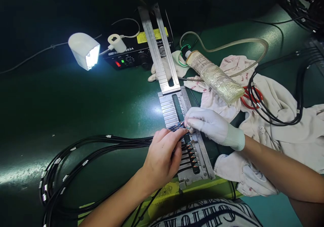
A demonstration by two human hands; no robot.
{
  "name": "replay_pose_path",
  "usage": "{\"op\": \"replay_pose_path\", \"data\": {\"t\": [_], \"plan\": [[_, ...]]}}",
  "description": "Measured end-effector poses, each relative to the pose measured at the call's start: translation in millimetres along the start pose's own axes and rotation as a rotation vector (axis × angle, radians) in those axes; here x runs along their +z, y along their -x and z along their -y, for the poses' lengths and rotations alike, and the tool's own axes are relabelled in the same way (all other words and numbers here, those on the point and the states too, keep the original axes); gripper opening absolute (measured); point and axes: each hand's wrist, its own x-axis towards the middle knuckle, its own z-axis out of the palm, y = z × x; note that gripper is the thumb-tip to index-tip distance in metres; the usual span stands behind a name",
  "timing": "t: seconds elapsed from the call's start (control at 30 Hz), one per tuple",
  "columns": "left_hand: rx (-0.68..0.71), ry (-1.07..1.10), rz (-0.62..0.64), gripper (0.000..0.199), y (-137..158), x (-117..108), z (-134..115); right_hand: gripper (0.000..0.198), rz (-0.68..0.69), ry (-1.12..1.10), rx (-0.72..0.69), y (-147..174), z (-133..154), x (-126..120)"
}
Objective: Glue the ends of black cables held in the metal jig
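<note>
My bare left hand (164, 151) is closed around black cables (136, 141) over the middle of a slotted metal fixture (168, 110), its index finger reaching to the cable ends. Opposite it, my right hand (211, 125) in a white glove pinches a small cable end (188, 128) with stripped coloured wires. The fingers of both hands nearly meet there and partly hide the wire ends. Below them, several cable ends with small connectors (193, 155) lie side by side in the fixture's slots.
A lit white lamp (83, 51) stands left of a black control box (126, 59). A long slotted metal plate (152, 41) leans over that box. To the right are a plastic-wrapped tube (215, 75), white cloths (273, 102) and red-handled scissors (244, 102). Coiled cables (47, 183) lie at left.
</note>
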Motion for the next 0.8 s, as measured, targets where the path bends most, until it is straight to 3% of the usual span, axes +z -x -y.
{"op": "replay_pose_path", "data": {"t": [0.27, 0.8], "plan": [[0.046, -0.1, 0.061, 0.043, -0.9, -1.5, -0.4, 0.033, -0.006, 0.02, 0.006, 0.2, 3.0, 0.3], [0.034, -0.06, 0.077, 0.045, -0.5, -2.9, 0.3, 0.031, 0.002, -0.012, -0.023, -0.2, 0.1, 1.0]]}}
